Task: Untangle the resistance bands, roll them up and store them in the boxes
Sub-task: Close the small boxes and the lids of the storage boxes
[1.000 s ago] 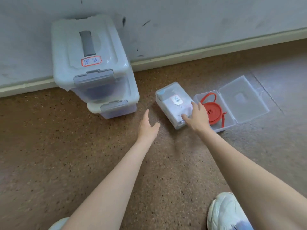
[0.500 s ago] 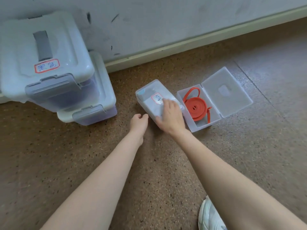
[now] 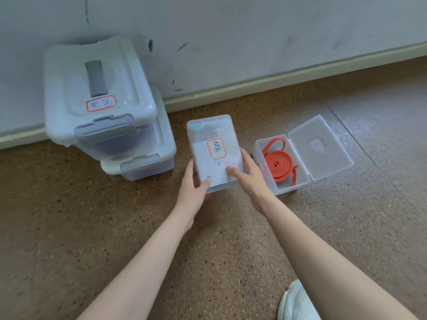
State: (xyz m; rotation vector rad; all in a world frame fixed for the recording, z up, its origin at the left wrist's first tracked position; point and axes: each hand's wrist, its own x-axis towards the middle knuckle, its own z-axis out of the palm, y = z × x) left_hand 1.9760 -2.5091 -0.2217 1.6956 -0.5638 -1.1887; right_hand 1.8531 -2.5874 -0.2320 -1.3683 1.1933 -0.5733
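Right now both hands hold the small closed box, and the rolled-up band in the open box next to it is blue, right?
Not quite. The head view shows the rolled band in the open box is red, not blue. The left hand and right hand do hold the small closed box.

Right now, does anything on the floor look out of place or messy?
Mostly tidy. The red band is rolled in the open box, but a loop and a loose tail stick out of the coil, so it may catch when the lid closes.
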